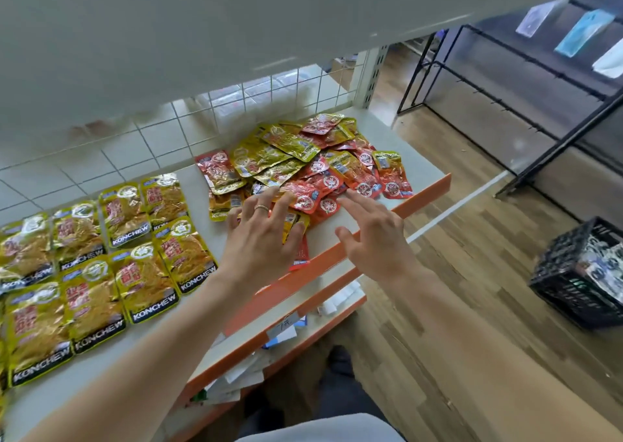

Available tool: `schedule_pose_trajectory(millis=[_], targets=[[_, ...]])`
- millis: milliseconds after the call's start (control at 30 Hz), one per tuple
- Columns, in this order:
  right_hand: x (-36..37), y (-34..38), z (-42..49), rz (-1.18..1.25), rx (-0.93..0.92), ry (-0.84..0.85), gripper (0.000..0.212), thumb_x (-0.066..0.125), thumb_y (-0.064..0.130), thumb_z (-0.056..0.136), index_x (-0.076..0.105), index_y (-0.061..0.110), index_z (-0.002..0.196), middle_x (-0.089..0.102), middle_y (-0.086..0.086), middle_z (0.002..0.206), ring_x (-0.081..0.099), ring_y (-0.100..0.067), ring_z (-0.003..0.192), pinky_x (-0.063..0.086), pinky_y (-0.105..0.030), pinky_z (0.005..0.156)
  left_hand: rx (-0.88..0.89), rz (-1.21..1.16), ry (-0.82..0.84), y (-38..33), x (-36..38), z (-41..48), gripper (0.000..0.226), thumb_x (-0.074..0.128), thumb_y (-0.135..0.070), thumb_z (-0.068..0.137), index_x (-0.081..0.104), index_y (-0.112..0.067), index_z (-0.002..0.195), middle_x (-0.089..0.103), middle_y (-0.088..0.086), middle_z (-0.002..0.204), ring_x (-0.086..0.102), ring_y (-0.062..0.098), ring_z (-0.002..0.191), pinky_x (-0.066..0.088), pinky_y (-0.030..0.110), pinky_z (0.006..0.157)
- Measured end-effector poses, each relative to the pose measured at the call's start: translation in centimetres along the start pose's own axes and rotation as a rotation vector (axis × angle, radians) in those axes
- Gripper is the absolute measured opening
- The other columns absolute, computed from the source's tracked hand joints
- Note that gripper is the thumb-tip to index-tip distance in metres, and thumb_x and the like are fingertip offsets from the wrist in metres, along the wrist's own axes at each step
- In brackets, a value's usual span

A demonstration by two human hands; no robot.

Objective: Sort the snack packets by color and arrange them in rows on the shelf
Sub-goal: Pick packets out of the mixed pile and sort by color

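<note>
Sorted yellow packets (101,259) lie flat in tidy rows on left of shelf (414,145), labels toward near edge so colour reads at a glance. Mixed red/yellow pile (303,165) sits far right, unsorted. Both hands empty, fingers spread: left hand (263,236) rests on pile's near edge, right hand (374,236) has fingertips at red packets (392,187), prob. raking for next pick.

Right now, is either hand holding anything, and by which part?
Nothing is held. The left hand rests with spread fingers on the pile of red and gold foil snack packets; the right hand is open, its fingers at the pile's edge.
</note>
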State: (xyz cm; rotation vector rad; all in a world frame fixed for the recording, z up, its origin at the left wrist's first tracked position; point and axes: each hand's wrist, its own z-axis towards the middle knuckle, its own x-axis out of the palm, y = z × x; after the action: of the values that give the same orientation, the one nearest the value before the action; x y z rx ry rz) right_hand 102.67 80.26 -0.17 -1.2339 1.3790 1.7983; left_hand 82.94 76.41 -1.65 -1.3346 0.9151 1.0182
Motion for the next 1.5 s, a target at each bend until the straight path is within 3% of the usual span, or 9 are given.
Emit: schedule_pose_trajectory(millis=[567,733,867,1000,1100,1200,1300,1367,1500], targets=[[-0.8,-7.5,13.5,-0.090,0.054,0.153,0.067,0.072,0.041,0.088,0.044,0.016,0.143,0.051,-0.016,0.133,0.043,-0.035,0.127,0.042,-0.046,0.106,-0.273,0.170,0.039,-2.1,0.9,14.7,0.071,0.053,-0.056,0.094,0.032,-0.022,0.153,0.023,0.006,0.164,0.025,0.033,0.147,0.026,0.060,0.113],[-1.6,-8.0,14.4,0.174,-0.043,0.086,0.057,0.070,0.018,0.090,0.051,0.020,0.144,0.064,-0.015,0.124,0.058,-0.031,0.116,0.047,-0.035,0.099,-0.161,0.155,-0.010,-3.6,0.8,15.9,0.075,0.063,-0.049,0.090,0.031,-0.024,0.152,0.024,0.003,0.162,0.026,0.030,0.146,0.031,0.055,0.109],[-3.1,-8.3,14.6,0.423,0.031,0.056,0.032,0.063,0.021,0.095,0.064,0.020,0.127,0.066,0.002,0.105,0.061,-0.013,0.091,0.049,-0.016,0.066,0.041,0.017,-0.090,-4.7,1.0,14.5,0.075,0.073,-0.030,0.084,0.038,-0.026,0.151,0.032,-0.004,0.160,0.029,0.024,0.143,0.035,0.055,0.106],[-4.1,-8.4,15.3,0.986,0.335,0.259,0.013,0.061,0.015,0.096,0.073,0.013,0.098,0.074,-0.014,0.093,0.070,-0.026,0.079,0.060,-0.050,0.083,0.235,-0.164,-0.227,-5.1,1.4,12.4,0.062,0.075,-0.023,0.081,0.053,-0.026,0.139,0.049,-0.006,0.148,0.045,0.022,0.136,0.045,0.054,0.101],[-4.9,-6.8,14.8,1.234,0.412,0.441,0.019,0.052,0.008,0.100,0.070,0.003,0.101,0.069,-0.015,0.091,0.067,-0.019,0.070,0.059,-0.032,0.062,0.273,-0.341,-0.334,-5.3,1.4,11.4,0.049,0.079,-0.023,0.082,0.064,-0.020,0.128,0.057,-0.001,0.139,0.054,0.023,0.129,0.048,0.050,0.101],[-4.6,-5.2,14.0,1.337,0.344,0.588,0.025,0.046,0.007,0.101,0.068,-0.004,0.107,0.068,-0.013,0.089,0.065,-0.015,0.070,0.056,-0.024,0.058,0.255,-0.436,-0.427,-5.4,1.0,10.6,0.033,0.082,-0.007,0.081,0.074,-0.013,0.112,0.062,0.003,0.129,0.061,0.022,0.119,0.052,0.042,0.097],[-4.1,-4.3,13.9,1.105,0.345,0.595,0.029,0.047,0.022,0.102,0.069,0.010,0.086,0.061,-0.006,0.061,0.050,-0.011,0.048,0.039,-0.021,0.044,0.203,-0.556,-0.484,-5.3,0.4,9.1,0.014,0.080,-0.006,0.083,0.077,-0.008,0.096,0.068,0.001,0.111,0.065,0.012,0.106,0.051,0.026,0.090],[-3.6,-4.1,14.4,0.876,0.267,0.536,0.031,0.046,0.031,0.103,0.068,0.018,0.086,0.055,-0.002,0.050,0.042,-0.009,0.039,0.030,-0.020,0.040,-0.002,-0.727,-0.484,-5.4,-0.3,7.7,0.017,0.078,-0.008,0.084,0.075,-0.023,0.092,0.070,-0.016,0.096,0.065,-0.001,0.093,0.048,0.020,0.084],[-1.7,-2.9,16.5,0.547,-0.010,0.350,0.025,0.057,0.027,0.099,0.068,0.012,0.114,0.067,0.001,0.073,0.062,-0.006,0.057,0.047,-0.026,0.057,-0.329,-1.028,-0.519,-4.9,-1.6,5.4,0.015,0.069,0.000,0.091,0.070,-0.015,0.092,0.070,-0.011,0.076,0.065,-0.003,0.067,0.050,0.016,0.061]])
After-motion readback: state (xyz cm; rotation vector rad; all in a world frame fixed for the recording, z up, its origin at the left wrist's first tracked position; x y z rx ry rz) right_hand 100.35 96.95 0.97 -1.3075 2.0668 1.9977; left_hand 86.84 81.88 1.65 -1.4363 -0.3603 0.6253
